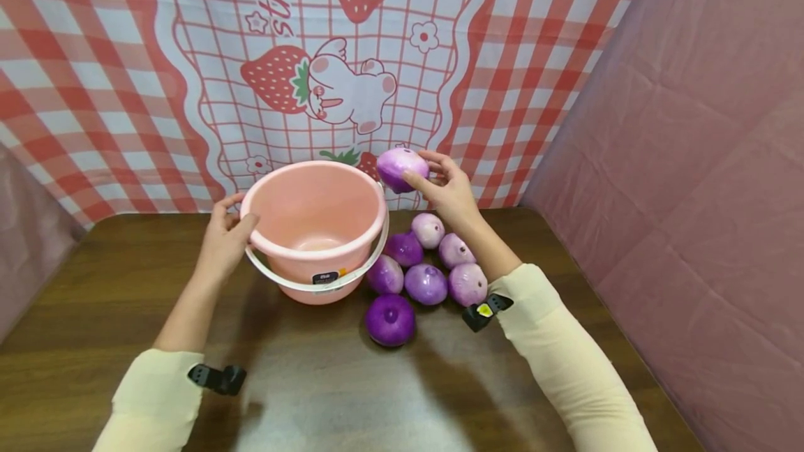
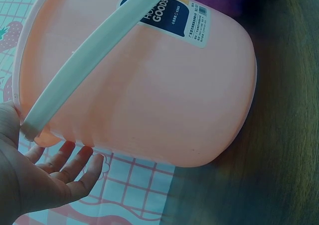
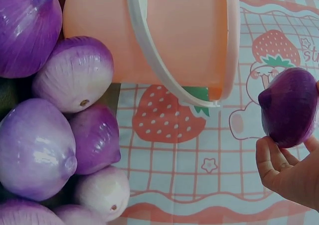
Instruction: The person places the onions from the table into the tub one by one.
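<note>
The left hand [image 1: 226,239] pinches the rim of the pink bucket [image 1: 308,208] at nine o'clock, its grip narrowed to that thin edge. The bucket stands on the worktop [image 1: 301,382], its white handle [image 1: 314,288] slung across the six o'clock side. Between four and five o'clock of it sits a dark purple onion [image 1: 390,320]. At two o'clock a raised onion [image 1: 400,167], purple and white, is held off the worktop. Six more onions [image 1: 426,284] cluster between three and four o'clock, just beside the bucket. Rightmost, the right hand [image 1: 452,192] has that raised onion, its grip spread to the onion's width, thumb and fingers pinching it
</note>
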A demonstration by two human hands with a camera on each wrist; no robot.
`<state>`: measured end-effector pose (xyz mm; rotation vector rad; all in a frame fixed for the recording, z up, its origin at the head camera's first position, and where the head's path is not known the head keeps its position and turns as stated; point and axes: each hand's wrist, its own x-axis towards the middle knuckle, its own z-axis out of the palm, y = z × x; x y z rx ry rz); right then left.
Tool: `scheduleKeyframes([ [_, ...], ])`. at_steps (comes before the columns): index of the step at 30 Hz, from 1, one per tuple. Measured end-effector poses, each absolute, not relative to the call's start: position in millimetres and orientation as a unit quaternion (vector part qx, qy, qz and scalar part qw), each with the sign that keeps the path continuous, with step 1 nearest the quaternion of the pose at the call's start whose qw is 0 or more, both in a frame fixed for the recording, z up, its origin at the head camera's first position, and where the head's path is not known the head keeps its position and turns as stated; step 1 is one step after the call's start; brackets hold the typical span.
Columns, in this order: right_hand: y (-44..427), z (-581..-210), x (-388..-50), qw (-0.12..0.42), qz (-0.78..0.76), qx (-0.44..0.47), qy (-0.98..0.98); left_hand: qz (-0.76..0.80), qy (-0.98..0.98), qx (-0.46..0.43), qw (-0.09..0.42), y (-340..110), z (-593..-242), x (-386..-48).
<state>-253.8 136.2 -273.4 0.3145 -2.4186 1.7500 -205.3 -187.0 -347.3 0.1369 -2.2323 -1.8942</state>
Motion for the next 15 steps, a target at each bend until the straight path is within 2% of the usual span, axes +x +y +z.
scheduleKeyframes([
  [15,120,-276,-254,0.057,0.592,0.122,-0.795,-0.644,-0.756,0.046,0.108,-187,-348,-205],
])
